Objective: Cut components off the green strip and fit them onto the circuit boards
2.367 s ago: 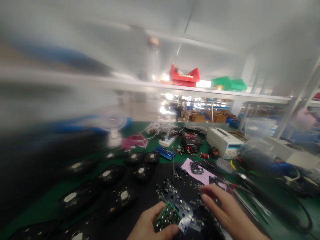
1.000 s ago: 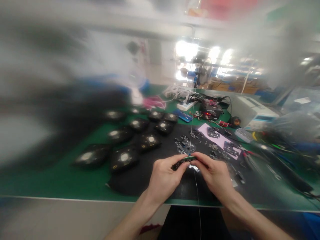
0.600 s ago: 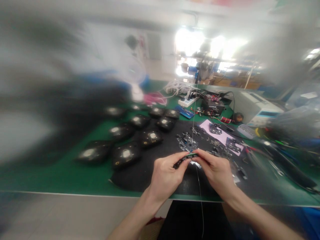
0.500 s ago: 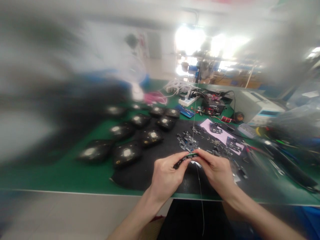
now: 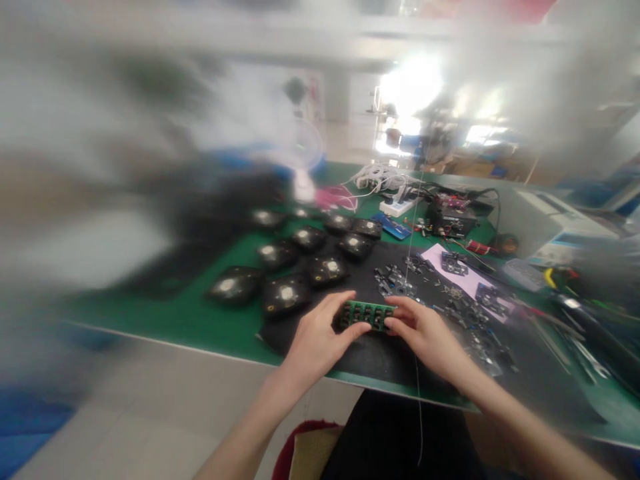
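Note:
A small green circuit board (image 5: 367,315) is held above the black mat (image 5: 380,360), between both hands. My left hand (image 5: 320,337) pinches its left end with thumb below and fingers on top. My right hand (image 5: 425,337) grips its right end, fingers curled. A thin wire (image 5: 416,200) hangs down in front of the board and hands. Small black and metal parts (image 5: 400,283) lie scattered on the mat just beyond the board.
Several black rounded housings (image 5: 287,293) sit in rows on the green table (image 5: 200,320) to the left. A pink sheet (image 5: 467,277), a white instrument box (image 5: 560,223), a power strip (image 5: 395,207), a small white fan (image 5: 303,153) and tools (image 5: 575,333) lie behind and right. The left side is blurred.
The view has swung right and down. The board has turned from edge-on to face-up between my hands, which have stayed on its two ends.

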Motion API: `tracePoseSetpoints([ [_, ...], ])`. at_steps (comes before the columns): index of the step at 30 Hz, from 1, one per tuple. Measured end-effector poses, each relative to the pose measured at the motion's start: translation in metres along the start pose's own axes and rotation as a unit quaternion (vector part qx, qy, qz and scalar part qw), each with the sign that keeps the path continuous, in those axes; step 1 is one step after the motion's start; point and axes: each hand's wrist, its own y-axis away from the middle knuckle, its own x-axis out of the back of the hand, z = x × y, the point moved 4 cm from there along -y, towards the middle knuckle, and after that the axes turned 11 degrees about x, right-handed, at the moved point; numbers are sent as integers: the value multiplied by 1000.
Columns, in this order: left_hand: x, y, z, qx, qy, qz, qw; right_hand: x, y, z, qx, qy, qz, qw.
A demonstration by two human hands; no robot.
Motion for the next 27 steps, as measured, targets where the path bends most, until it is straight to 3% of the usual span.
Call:
tracePoseSetpoints([
  [2, 11, 14, -17, -24, -83, 144, 986, -8, -4, 5, 4, 3, -3, 1000],
  [5, 9, 35, -39, -22, -110, 219, 969, -14, -3, 6, 32, 88, 18, 995],
  [9, -2, 49, -51, -22, -105, 250, 962, -26, 10, -5, 93, 212, 14, 973],
  [12, -4, 50, -52, -25, -97, 247, 964, -39, 22, -10, 135, 274, -13, 952],
  [15, -2, 51, -50, -33, -93, 239, 966, -47, 29, -9, 164, 318, -2, 934],
  [22, 9, 60, -39, -43, -117, 270, 955, -46, 34, -13, 232, 324, 53, 916],
  [27, 11, 59, -38, -40, -120, 280, 952, -47, 29, -2, 295, 304, 81, 902],
])
